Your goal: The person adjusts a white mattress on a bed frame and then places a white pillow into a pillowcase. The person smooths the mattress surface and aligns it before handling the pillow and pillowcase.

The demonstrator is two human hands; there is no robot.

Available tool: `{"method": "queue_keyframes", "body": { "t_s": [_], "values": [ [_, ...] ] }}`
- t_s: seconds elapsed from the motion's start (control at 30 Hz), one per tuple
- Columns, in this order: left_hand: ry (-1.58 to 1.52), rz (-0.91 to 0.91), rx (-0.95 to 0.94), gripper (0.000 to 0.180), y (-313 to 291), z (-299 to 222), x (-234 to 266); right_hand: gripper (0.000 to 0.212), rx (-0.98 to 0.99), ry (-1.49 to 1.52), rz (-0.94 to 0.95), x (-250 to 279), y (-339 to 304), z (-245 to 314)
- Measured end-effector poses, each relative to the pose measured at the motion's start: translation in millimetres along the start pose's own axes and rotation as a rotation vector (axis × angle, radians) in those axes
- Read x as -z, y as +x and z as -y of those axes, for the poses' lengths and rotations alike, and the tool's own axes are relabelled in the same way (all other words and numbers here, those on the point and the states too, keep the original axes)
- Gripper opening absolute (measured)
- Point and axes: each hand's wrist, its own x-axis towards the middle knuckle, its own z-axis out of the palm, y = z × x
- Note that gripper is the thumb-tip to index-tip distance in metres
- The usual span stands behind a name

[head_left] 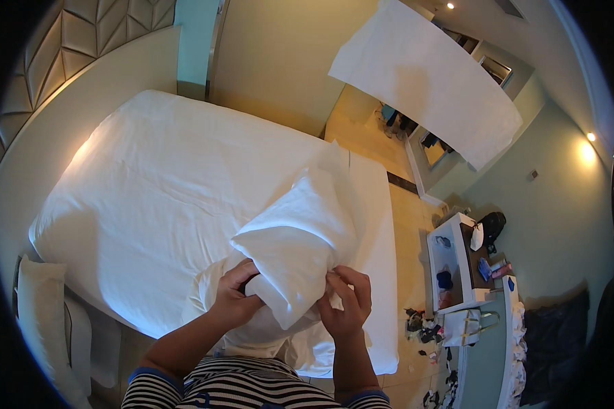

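A bunched piece of white bed linen (293, 232) is gathered in front of me, over the near right part of the bed; its exact kind is hard to tell. My left hand (237, 294) grips its near left edge, fingers and thumb curled round the fabric. On the other side, my right hand (346, 300) pinches the edge between thumb and fingers. A pointed fold hangs down between the two hands. Beneath spreads the mattress in a white fitted sheet (164, 163), wrinkled towards its middle.
A padded headboard (82, 41) rises at the left, with a pillow (41, 293) below it. At upper right stretches a white sheet (430, 75); its support is unclear. Right of the bed are a white cabinet (445, 255), a white bag (462, 328) and small items on the floor.
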Motion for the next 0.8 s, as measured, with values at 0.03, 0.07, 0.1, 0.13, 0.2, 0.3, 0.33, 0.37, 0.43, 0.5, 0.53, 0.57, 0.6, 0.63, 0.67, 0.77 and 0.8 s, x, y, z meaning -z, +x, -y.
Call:
{"method": "queue_keyframes", "body": {
  "t_s": [0.03,0.07,0.1,0.13,0.2,0.3,0.33,0.37,0.43,0.5,0.53,0.57,0.6,0.63,0.67,0.77,0.8],
  "values": [
    [0.01,-0.007,-0.016,0.044,0,1,1,0.031,0.039,-0.013,-0.002,0,3,0],
    [0.021,-0.014,-0.032,0.044,-1,3,2,0.03,0.079,-0.025,-0.004,0,6,1],
    [0.032,-0.023,-0.048,0.043,-1,6,4,0.03,0.119,-0.035,-0.006,0,7,1],
    [0.002,-0.04,-0.061,0.043,-3,7,4,0.028,0.114,-0.04,-0.014,1,8,2],
    [-0.056,-0.075,-0.087,0.043,-4,11,4,0.023,0.105,-0.045,-0.029,3,10,1],
    [-0.049,-0.092,-0.209,0.045,-4,13,7,0.024,0.061,-0.066,-0.064,12,8,-5],
    [-0.039,-0.099,-0.234,0.045,-4,13,7,0.019,0.007,0.018,-0.161,15,4,-5],
    [-0.03,-0.106,-0.259,0.046,-4,13,8,0.017,0.004,0.146,-0.157,21,-2,-1],
    [-0.049,-0.125,-0.265,0.048,-3,11,9,0.016,0.015,0.332,-0.006,27,-9,10],
    [-0.102,-0.149,-0.228,0.05,-4,8,10,0.018,0.077,0.305,0.277,14,-13,23],
    [-0.071,-0.124,-0.232,0.05,-3,5,10,0.024,0.07,0.334,0.303,7,-19,21],
    [-0.045,-0.098,-0.238,0.051,-3,3,9,0.026,0.003,0.236,0.193,2,-27,15],
    [-0.018,-0.071,-0.243,0.051,-3,2,8,0.028,-0.063,0.137,0.083,0,-33,11],
    [-0.042,-0.092,-0.259,0.05,-2,2,7,0.028,-0.156,0.046,-0.011,2,-36,10],
    [-0.066,-0.113,-0.276,0.049,-2,3,6,0.025,-0.123,-0.022,-0.111,2,-32,8],
    [-0.051,-0.121,-0.376,0.047,0,3,-5,0.029,-0.006,-0.029,-0.011,-1,-36,16],
    [-0.036,-0.109,-0.415,0.045,-1,4,-8,0.032,-0.021,0.013,-0.002,-8,-36,21]
  ]
}}
